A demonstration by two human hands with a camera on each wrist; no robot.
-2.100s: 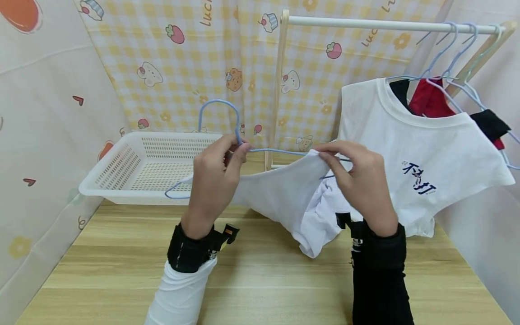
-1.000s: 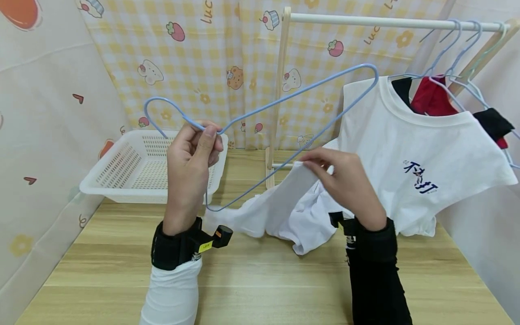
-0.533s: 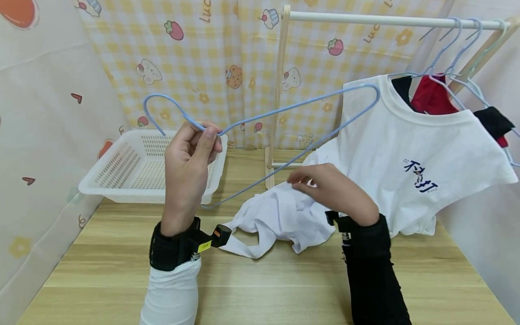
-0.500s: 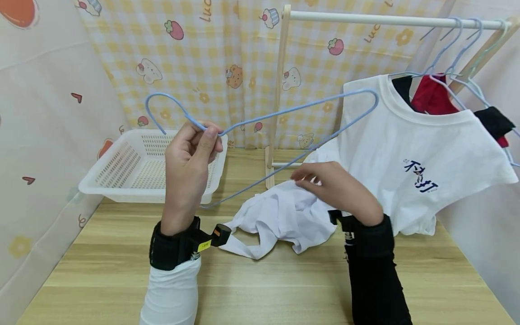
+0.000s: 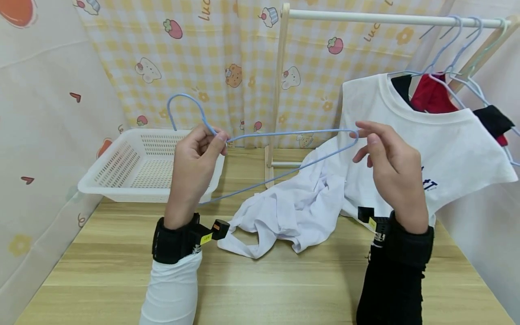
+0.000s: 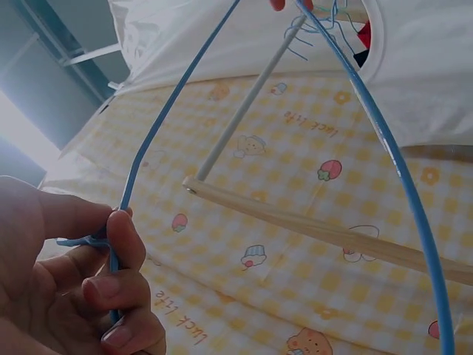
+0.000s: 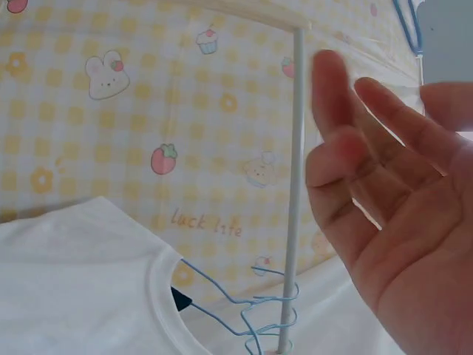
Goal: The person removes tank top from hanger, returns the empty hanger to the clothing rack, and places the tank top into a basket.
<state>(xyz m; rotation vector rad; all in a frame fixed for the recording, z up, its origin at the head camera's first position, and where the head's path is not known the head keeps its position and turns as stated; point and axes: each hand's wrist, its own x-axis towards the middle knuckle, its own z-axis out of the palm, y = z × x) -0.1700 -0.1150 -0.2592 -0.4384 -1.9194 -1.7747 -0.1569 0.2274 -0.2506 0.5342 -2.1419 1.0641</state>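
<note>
My left hand (image 5: 199,158) pinches a blue wire clothes hanger (image 5: 284,133) at the base of its hook, between thumb and fingers. In the left wrist view the hanger's wire (image 6: 164,111) runs up and away from that grip. No cloth is on the hanger. Beside its far right end is my right hand (image 5: 394,167), fingers loosely bent and apart; whether a fingertip touches the wire, I cannot tell. Nothing lies in the palm in the right wrist view. Below the hanger a crumpled white garment (image 5: 284,214) lies on the wooden table (image 5: 260,289), one loop of it spread toward the left.
A white slotted basket (image 5: 118,196) stands at the back left. At the right, a rack with a white rail (image 5: 365,18) bears several hangers with clothes, a printed white T-shirt (image 5: 378,131) in front. A patterned curtain (image 5: 195,58) closes off the back.
The white garment, earlier on the hanger, came off and dropped to the table as my right hand released it. That hand rose rightward to the hanger's end; the hanger tilted, then levelled.
</note>
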